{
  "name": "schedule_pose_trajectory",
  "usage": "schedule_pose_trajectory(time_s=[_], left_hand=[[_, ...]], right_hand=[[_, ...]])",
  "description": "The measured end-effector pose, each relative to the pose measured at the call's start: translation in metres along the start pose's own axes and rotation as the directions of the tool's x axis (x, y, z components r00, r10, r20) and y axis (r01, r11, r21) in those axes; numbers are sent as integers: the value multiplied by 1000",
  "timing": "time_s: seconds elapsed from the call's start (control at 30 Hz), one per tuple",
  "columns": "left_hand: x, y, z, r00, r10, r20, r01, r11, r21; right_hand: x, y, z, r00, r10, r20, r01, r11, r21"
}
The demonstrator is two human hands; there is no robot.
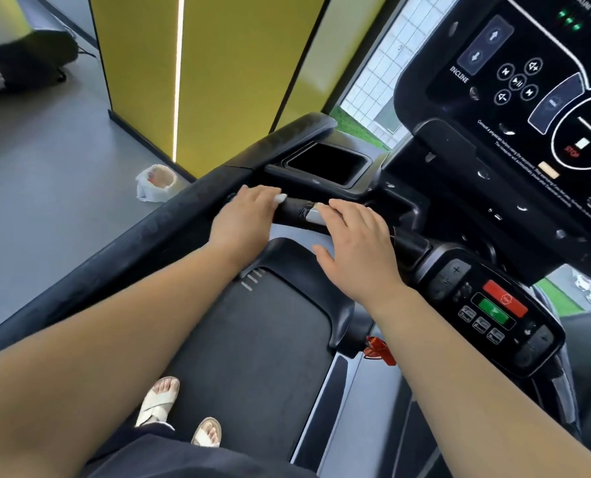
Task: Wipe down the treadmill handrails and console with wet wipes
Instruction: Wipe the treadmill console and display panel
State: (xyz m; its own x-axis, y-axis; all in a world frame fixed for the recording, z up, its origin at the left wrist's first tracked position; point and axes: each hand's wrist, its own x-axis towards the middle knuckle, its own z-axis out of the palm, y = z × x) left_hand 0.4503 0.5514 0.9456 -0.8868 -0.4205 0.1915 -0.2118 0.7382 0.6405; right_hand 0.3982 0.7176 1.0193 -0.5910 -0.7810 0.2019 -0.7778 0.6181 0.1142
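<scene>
I stand on a black treadmill. My left hand (245,215) lies palm down on the left end of the front grip bar (295,210), where it meets the left handrail (131,236). Its fingers are together and curl over the far side. A small white bit shows at the fingertips; I cannot tell whether it is a wipe or a nail. My right hand (356,243) rests on the same bar, just right of a silver sensor strip (313,215), fingers spread and thumb free. The console (528,98) rises at the upper right.
A cup holder recess (328,163) sits behind the bar. A control panel with red and green buttons (497,305) is at the right, a red safety clip (378,350) below it. A white-bagged bin (156,182) stands on the grey floor by a yellow pillar (200,81).
</scene>
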Motion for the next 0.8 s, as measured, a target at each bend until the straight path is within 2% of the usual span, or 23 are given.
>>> schedule_pose_trajectory(time_s=[0.13, 0.33, 0.47, 0.63, 0.8], left_hand=[[13, -3, -6, 988, -153, 3, 153, 988, -10], [6, 28, 8, 999, 13, -51, -19, 994, -109], [-9, -4, 2, 992, -103, -68, 98, 992, -73], [-21, -21, -8, 928, -230, -295, 218, 973, -72], [-23, -2, 16, 902, -260, -344, 218, 963, -156]], right_hand=[[0, 2, 1, 999, -15, -51, 15, 1000, 9], [-2, 2, 7, 999, -23, -31, 23, 1000, -5], [-3, 5, 9, 998, -50, -31, 50, 999, -20], [-5, 8, 11, 996, -81, -48, 81, 997, -13], [-7, 11, 13, 993, -112, -41, 111, 994, -19]])
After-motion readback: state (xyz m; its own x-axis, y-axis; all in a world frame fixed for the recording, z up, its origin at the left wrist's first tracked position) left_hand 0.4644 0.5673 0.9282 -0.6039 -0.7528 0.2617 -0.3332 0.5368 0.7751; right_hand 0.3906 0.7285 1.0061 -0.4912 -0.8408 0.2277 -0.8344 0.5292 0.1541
